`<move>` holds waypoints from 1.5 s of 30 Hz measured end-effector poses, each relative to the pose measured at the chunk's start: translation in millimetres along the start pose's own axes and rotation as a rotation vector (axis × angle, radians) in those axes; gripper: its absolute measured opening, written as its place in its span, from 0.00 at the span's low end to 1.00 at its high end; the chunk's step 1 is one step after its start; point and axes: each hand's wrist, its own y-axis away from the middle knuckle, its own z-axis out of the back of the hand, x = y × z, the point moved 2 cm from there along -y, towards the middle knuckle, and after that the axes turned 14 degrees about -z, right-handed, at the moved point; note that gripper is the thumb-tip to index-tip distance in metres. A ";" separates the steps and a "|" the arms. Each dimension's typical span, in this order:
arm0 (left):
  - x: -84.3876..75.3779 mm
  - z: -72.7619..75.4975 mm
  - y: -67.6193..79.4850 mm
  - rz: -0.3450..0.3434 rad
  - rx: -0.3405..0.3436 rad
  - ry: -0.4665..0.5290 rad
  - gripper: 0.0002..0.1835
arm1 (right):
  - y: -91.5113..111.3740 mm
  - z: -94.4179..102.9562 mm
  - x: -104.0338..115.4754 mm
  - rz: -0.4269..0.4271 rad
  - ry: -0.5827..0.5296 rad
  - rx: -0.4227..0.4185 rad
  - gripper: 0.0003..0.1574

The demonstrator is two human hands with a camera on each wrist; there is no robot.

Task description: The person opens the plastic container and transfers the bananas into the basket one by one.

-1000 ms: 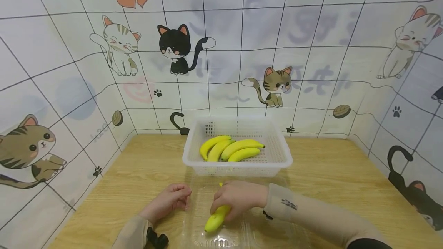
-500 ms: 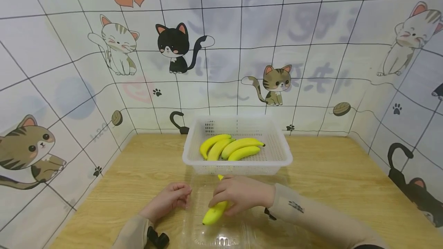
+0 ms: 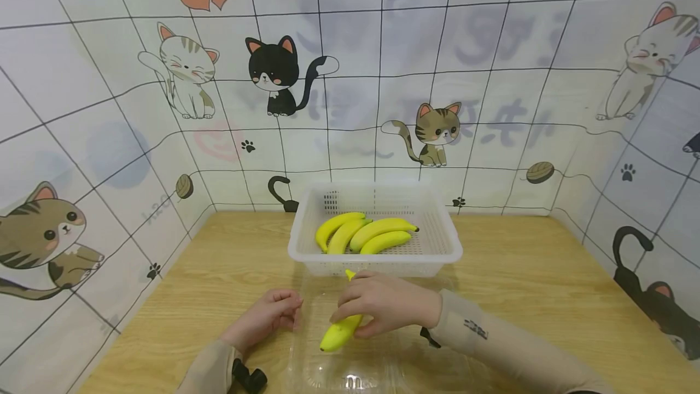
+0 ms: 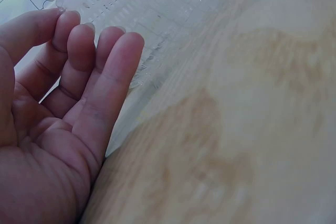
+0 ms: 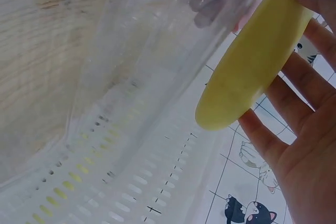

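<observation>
A yellow banana [image 3: 340, 334] [image 5: 252, 61] is gripped by my right hand [image 3: 385, 303] [image 5: 310, 135], thumb on one side and fingers on the other. It slants over the left half of a clear plastic container [image 3: 350, 377], with its far tip pointing at the basket. At that container's left edge is my left hand [image 3: 273, 310] [image 4: 63, 98], its fingers curled. The left wrist view shows thumb and index fingertip meeting on a thin clear rim.
Directly behind the clear container stands a white perforated plastic basket [image 3: 377, 258] with several bananas [image 3: 383, 233] in it. A wooden table [image 3: 525, 284] lies under everything, with cat-patterned walls [image 3: 361, 78] on three sides.
Holding the banana, my right hand has moved a little away from me, toward the basket. My left hand has stayed at the container's left edge.
</observation>
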 end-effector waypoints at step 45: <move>0.8 1.8 -0.2 -0.010 -0.008 -0.003 0.12 | -7.7 44.6 -10.1 0.010 0.058 0.006 0.26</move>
